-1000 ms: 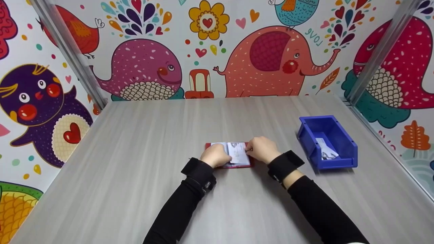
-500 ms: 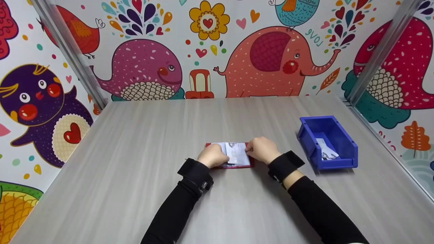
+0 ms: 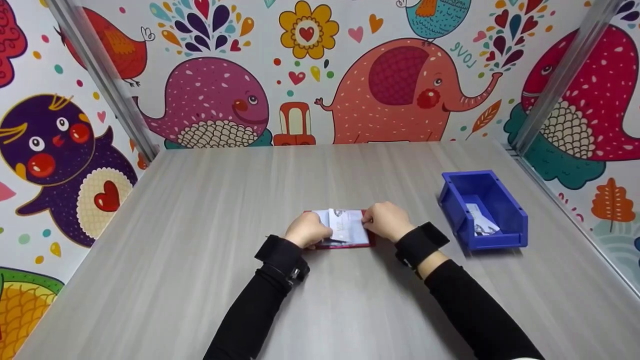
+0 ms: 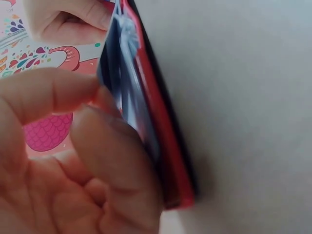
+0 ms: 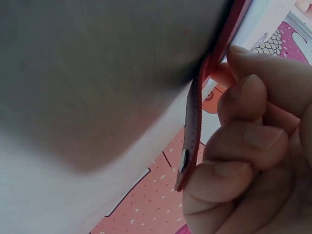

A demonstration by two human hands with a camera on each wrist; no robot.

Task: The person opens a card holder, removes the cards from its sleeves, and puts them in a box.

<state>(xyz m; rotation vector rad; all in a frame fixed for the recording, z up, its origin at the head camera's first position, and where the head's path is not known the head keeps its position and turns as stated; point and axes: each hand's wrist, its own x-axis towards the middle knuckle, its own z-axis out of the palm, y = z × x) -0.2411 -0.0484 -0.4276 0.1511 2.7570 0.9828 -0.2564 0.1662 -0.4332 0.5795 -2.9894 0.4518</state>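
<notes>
A red card holder (image 3: pixel 371 239) lies unfolded on the table, with pale clear sleeves inside. My left hand (image 3: pixel 306 231) is at its left half and pinches a sleeve page (image 3: pixel 340 226) with a grey print between thumb and forefinger. In the left wrist view, thumb and forefinger meet at the leaves' edge, above the red cover (image 4: pixel 158 107). My right hand (image 3: pixel 389 220) pinches the holder's right edge. The right wrist view shows a red strap (image 5: pixel 192 126) with a metal snap sticking out beside the curled fingers.
To the right stands a blue bin (image 3: pixel 499 242) with a white printed card (image 3: pixel 481 220) inside. Cartoon-printed walls (image 3: pixel 300 65) bound the table (image 3: pixel 200 225) at the back and both sides, with metal posts in the corners.
My left hand has shifted a little left, drawing the printed sleeve page that way and uncovering more of the pale surface on the right. My right hand has kept its place.
</notes>
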